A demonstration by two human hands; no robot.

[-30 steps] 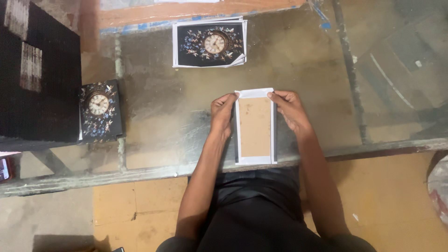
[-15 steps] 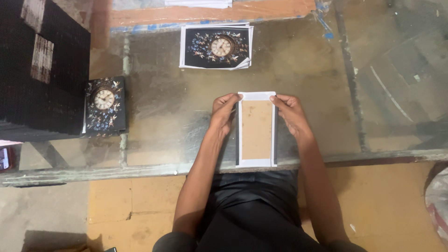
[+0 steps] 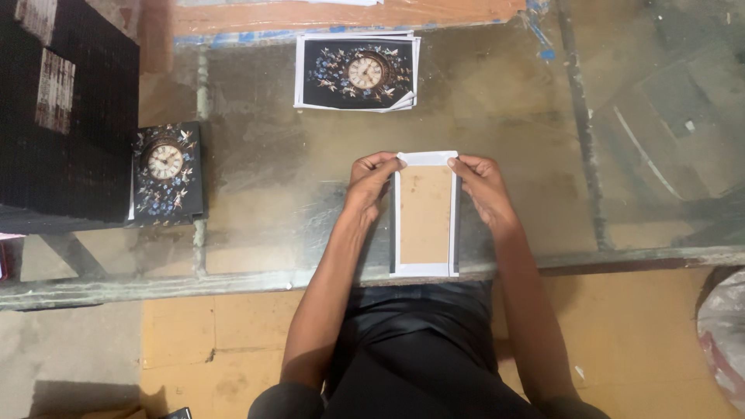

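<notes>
Both hands pinch the board's (image 3: pixel 424 214) far corners; open glass table (image 3: pixel 528 140) around.

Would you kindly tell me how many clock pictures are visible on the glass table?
2: a white-bordered clock print atop a small stack at the far edge, and a dark clock panel at the left; more prints lie hidden underneath.

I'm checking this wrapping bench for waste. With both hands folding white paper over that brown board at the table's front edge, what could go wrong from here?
The board lies right at the table edge, so a push toward the body could slide it off. The left hand and right hand pinch only the far corners of the white paper, so the near flap may lift or crease unevenly. The glass looks smeared, which might soil the paper.
</notes>
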